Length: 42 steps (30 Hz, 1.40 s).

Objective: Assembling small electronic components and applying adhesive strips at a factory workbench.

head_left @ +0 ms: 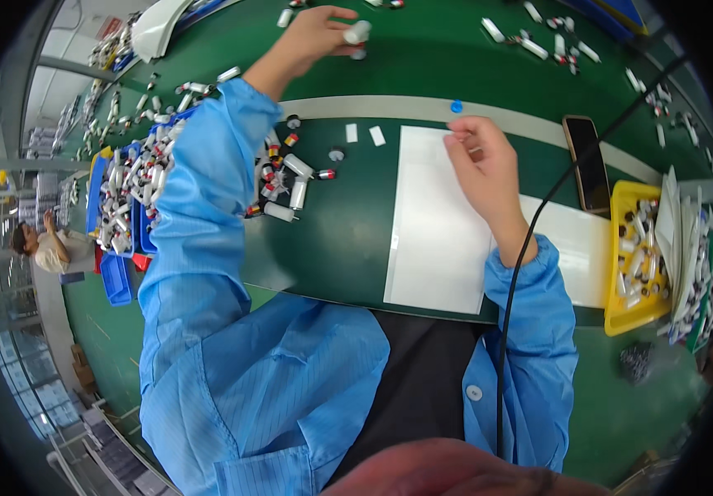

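My left hand (313, 40) reaches over the far part of the green table. Its fingers are closed around a small white cylinder (357, 32) with a dark and reddish end. My right hand (484, 169) hovers over a white sheet (431, 240), fingers loosely curled and thumb apart, with nothing visible between them. Just beyond its fingertips a small blue cap (456, 106) rests by the pale strip. Several white cylinders with red, black and yellow ends lie in a loose pile (278, 174) beside my left forearm. Two small white rectangles (365, 134) lie between the hands.
At the left, blue bins (143, 223) are heaped with white cylinders. A yellow tray (617, 310) with similar parts stands at the right, beside a phone (586, 165). A black cable (543, 207) crosses in front of my right arm. More parts (538, 45) are scattered far right.
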Each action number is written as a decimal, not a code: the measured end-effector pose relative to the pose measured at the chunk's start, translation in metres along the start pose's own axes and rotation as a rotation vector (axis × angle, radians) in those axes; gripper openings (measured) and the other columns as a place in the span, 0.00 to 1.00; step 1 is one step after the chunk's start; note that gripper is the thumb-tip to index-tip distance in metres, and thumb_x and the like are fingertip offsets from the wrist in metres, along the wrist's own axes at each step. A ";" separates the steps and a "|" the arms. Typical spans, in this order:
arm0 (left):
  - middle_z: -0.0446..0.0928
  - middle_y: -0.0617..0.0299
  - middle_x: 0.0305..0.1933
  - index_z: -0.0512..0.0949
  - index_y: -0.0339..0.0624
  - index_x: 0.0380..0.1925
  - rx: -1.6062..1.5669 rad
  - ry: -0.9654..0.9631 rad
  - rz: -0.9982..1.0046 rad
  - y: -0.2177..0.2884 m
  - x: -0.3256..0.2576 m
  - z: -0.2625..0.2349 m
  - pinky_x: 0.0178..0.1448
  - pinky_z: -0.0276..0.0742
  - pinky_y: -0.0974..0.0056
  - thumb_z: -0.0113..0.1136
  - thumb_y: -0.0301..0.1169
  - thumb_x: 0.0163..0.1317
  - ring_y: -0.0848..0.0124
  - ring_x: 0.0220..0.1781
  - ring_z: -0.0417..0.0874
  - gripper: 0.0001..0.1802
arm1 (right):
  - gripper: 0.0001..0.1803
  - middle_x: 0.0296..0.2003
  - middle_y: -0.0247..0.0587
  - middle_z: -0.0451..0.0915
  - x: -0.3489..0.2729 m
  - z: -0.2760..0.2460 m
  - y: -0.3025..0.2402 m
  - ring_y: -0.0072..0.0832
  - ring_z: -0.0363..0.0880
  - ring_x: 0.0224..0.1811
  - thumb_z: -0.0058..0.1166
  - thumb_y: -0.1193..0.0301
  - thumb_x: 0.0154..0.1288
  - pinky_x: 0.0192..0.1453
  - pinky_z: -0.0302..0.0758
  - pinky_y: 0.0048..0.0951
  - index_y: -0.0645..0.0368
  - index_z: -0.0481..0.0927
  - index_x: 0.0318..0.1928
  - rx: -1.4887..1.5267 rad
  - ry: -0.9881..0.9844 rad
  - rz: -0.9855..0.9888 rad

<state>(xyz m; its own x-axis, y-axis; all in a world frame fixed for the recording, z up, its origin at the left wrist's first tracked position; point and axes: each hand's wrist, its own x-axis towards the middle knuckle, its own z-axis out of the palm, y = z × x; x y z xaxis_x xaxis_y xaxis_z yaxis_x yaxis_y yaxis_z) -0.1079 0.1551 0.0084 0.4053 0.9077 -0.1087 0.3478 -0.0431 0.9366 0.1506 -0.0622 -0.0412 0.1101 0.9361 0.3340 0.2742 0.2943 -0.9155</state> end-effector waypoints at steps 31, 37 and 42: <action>0.85 0.46 0.49 0.82 0.43 0.52 0.884 0.674 -0.135 -0.139 0.086 -0.132 0.59 0.79 0.51 0.67 0.48 0.58 0.48 0.53 0.85 0.27 | 0.08 0.43 0.56 0.74 -0.015 -0.006 0.006 0.50 0.82 0.39 0.50 0.83 0.60 0.46 0.82 0.41 0.70 0.76 0.41 -0.521 -0.268 -0.184; 0.85 0.46 0.46 0.83 0.43 0.49 0.918 0.766 -0.181 -0.138 0.083 -0.144 0.57 0.80 0.56 0.67 0.42 0.58 0.51 0.51 0.86 0.22 | 0.11 0.41 0.60 0.73 -0.014 0.001 0.002 0.53 0.81 0.32 0.50 0.83 0.59 0.37 0.82 0.45 0.69 0.69 0.44 -0.565 -0.261 -0.177; 0.85 0.54 0.42 0.81 0.37 0.48 0.407 0.856 -0.006 -0.104 0.061 -0.131 0.51 0.79 0.56 0.62 0.40 0.63 0.61 0.45 0.86 0.20 | 0.13 0.41 0.59 0.73 -0.014 0.000 -0.004 0.53 0.80 0.28 0.50 0.83 0.59 0.34 0.81 0.46 0.67 0.65 0.45 -0.489 -0.224 -0.160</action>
<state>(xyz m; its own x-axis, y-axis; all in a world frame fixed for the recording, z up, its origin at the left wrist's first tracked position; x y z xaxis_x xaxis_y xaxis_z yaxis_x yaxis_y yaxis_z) -0.2299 0.2696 -0.0524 -0.2994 0.8991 0.3194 0.6815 -0.0328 0.7311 0.1478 -0.0764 -0.0425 -0.1603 0.9209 0.3554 0.6878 0.3625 -0.6289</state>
